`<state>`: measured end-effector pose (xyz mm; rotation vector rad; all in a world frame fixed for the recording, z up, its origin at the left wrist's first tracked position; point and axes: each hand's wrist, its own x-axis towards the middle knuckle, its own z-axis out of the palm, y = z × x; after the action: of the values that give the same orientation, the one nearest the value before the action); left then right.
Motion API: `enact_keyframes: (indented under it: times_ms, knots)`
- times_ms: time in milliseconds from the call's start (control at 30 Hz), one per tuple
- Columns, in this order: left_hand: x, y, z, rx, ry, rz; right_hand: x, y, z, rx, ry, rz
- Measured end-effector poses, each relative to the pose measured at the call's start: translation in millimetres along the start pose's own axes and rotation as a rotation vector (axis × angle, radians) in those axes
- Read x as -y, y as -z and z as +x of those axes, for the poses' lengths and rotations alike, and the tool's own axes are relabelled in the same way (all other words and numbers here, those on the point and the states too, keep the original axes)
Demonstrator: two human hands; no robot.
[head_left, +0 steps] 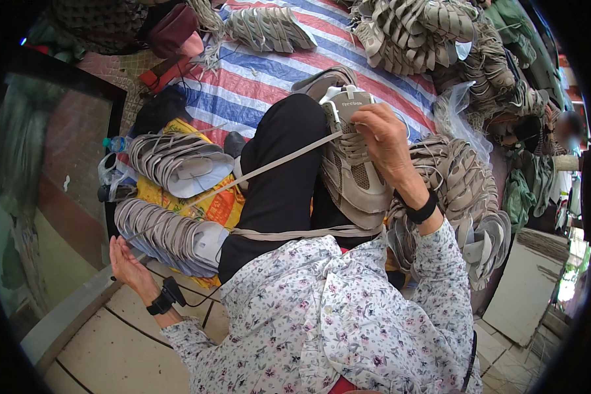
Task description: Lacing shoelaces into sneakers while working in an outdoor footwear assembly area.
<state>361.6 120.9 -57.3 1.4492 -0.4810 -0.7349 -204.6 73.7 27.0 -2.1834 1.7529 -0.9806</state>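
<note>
A grey-beige shoe upper (356, 174) with mesh panels and a partly laced front rests against my black-trousered legs. A flat beige shoelace (276, 163) stretches taut from its eyelets down to the left. At that far end my left hand (132, 264) is closed on the lace, palm turned up. My right hand (382, 139) bends over the top of the upper, its fingers closed at the eyelet edge beside the tongue; its thumb is mostly hidden. A white piece (330, 98) shows along the upper's left eyelet edge. More laces (302, 232) lie across my lap.
Nested stacks of uppers stand at my left (167, 240) and right (463, 197). Larger piles (414, 33) sit at the back right on a striped plastic sheet (253, 75). A glass panel (52, 190) in a dark frame stands at the left; a small bottle (115, 144) is near it.
</note>
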Motion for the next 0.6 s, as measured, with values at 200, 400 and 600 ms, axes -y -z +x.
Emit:
enact_keyframes:
  times_ms: [200, 400, 600]
  knots:
    - [-26, -40, 9, 0.065, -0.090, 0.042, 6, -6, 13, 0.269, 0.209, -0.342]
    - [-25, -159, -56, 0.584, 0.069, 0.132, 19, -9, 11, 0.239, 0.246, -0.310]
    - [-32, -272, -168, 1.383, 0.784, 0.078, 197, -23, -13, 0.152, 0.478, 0.778]
